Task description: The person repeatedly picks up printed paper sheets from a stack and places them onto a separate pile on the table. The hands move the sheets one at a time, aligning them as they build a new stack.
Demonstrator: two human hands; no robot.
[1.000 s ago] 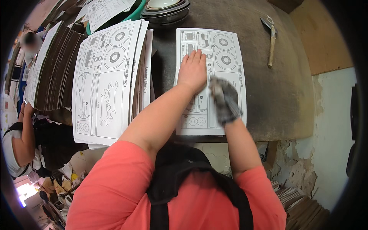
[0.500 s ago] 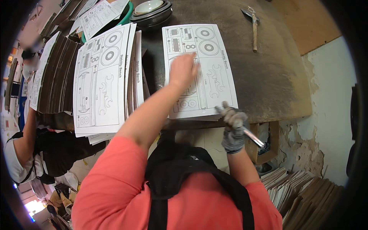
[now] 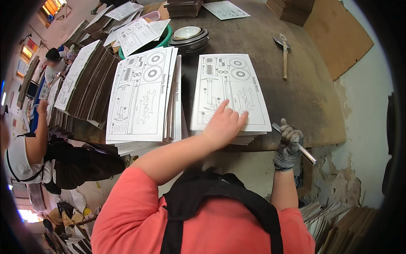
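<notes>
My bare left hand [image 3: 224, 126] rests on the near part of a white printed sheet [image 3: 230, 91], its fingers spread. Line drawings of wrenches, a pick-like tool and round discs cover that sheet, which tops a short stack. In my right hand [image 3: 289, 146], gloved in grey, is a shiny metal tube [image 3: 308, 155], held slantwise just off the table's near edge. The fingers wrap round the tube's middle. To the left of the sheet stands a taller stack of the same printed sheets [image 3: 137, 97].
Nested bowls [image 3: 187, 41] and a green basin [image 3: 167, 38] stand behind the stacks. A wooden-handled hammer [image 3: 285, 61] lies on the dark table [image 3: 308, 97] at the right. Brown cardboard stacks [image 3: 91, 84] are at the left, near a co-worker [image 3: 27, 154]. More cardboard [image 3: 338, 230] stands below right.
My left hand has slid from the sheet's middle toward its near edge. My right hand still grips the tube. The view has tilted, showing more of the table's far side.
</notes>
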